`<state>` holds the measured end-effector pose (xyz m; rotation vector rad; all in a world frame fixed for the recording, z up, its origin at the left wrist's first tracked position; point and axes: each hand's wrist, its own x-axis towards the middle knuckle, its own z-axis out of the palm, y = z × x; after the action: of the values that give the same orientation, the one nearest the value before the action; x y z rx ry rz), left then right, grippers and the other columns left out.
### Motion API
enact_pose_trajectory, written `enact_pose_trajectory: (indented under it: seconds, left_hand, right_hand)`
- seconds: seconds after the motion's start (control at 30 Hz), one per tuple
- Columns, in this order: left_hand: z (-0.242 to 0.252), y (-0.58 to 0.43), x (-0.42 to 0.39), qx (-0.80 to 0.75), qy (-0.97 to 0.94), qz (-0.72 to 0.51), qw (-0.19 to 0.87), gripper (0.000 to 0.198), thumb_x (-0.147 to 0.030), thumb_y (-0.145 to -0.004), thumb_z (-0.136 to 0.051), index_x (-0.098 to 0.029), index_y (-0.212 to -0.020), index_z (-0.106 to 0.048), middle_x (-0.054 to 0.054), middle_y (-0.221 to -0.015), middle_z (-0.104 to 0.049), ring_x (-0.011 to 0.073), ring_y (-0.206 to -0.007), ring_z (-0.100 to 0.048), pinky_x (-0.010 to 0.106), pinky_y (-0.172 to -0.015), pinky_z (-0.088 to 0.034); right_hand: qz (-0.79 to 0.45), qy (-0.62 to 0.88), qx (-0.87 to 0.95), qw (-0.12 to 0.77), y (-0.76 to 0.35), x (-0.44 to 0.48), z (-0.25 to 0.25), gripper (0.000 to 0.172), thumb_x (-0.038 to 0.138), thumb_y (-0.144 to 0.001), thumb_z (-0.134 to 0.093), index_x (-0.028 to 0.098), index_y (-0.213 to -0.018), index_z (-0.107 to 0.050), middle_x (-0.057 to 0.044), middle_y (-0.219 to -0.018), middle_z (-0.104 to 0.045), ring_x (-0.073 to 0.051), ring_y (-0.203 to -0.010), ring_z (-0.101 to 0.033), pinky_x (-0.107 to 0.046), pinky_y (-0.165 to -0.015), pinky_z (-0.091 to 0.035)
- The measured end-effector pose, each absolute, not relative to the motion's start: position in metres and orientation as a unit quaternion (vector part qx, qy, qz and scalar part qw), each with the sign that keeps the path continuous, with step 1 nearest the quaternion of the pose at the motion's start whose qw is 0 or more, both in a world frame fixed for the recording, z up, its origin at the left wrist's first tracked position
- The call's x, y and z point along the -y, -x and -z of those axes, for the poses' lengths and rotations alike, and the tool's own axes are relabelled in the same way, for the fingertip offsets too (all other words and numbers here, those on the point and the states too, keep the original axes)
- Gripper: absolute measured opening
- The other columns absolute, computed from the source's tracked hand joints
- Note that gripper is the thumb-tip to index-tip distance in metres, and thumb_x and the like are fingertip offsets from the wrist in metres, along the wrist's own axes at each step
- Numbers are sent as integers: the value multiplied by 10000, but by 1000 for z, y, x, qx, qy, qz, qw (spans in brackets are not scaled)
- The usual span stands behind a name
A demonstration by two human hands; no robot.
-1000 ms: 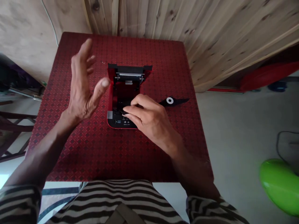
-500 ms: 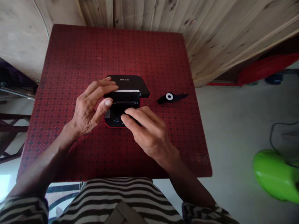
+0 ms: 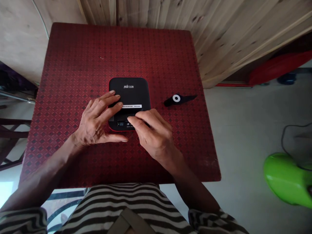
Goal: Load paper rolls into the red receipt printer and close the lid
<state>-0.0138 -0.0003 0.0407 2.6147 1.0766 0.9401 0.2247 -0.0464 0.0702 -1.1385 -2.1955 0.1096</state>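
Note:
A small black printer (image 3: 130, 92) with a red underside lies in the middle of the red patterned table (image 3: 73, 65), its lid down flat. My left hand (image 3: 97, 122) rests on the lid's left side with the fingers spread across it and the thumb on the cloth in front. My right hand (image 3: 152, 133) lies on the printer's near right corner, fingertips pressing by the button strip. A black strip with a white ring (image 3: 179, 99) lies on the cloth to the right of the printer, apart from both hands.
A wooden plank wall (image 3: 195, 19) stands behind the table. Right of the table is grey floor with a bright green object (image 3: 287, 180), a cable and a red object by the wall. Dark chair frames (image 3: 9, 130) stand at the left.
The printer's lid was standing open a second ago; my left hand came down onto it and it now lies shut. My right hand stayed at the front corner.

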Motion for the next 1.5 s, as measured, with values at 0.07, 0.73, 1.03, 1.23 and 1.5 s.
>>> enact_pose_trajectory:
  seconds: [0.07, 0.73, 1.03, 1.23, 1.5]
  left_hand:
    - [-42, 14, 0, -374, -876, -294, 74, 902, -868, -686, -786, -309, -1378, -637, 129, -1452, -658, 415, -1405, -602, 581, -1108, -533]
    - [-19, 9, 51, -436, -820, -371, -5, 736, -420, -901, -832, -285, -1529, -474, 118, -1377, -653, 282, -1258, -688, 448, -1029, -652]
    - [-18, 10, 47, -425, -825, -372, 4, 776, -362, -853, -886, -240, -1516, -500, 124, -1335, -693, 265, -1232, -715, 384, -1001, -672]
    - [-27, 9, 48, -443, -820, -362, 14, 717, -391, -871, -864, -282, -1490, -521, 103, -1319, -705, 270, -1214, -727, 417, -982, -684]
    - [-39, 10, 47, -445, -824, -348, 42, 609, -388, -864, -873, -238, -1386, -599, 110, -1318, -703, 247, -1199, -737, 377, -998, -670]
  right_hand:
    - [-48, 439, 836, 324, -224, 46, -69, 261, 82, -1048, -527, 217, -1108, -742, -63, -953, -738, -191, -878, -646, -354, -824, -583]
    - [-255, 598, 576, 496, -233, 66, 2, 436, 442, -1123, -367, 235, -1397, -637, -153, -1360, -736, -258, -1260, -710, -447, -1032, -593]
    - [-262, 551, 611, 504, -223, 69, 13, 537, 521, -1124, -272, 255, -1424, -630, -148, -1400, -717, -270, -1311, -687, -463, -1055, -576]
    - [-266, 547, 610, 508, -223, 69, 16, 523, 511, -1127, -270, 271, -1441, -612, -140, -1409, -709, -264, -1320, -677, -470, -1064, -568]
    - [-277, 536, 601, 524, -222, 70, 20, 496, 505, -1134, -283, 314, -1456, -608, -100, -1423, -698, -276, -1326, -667, -489, -1106, -549]
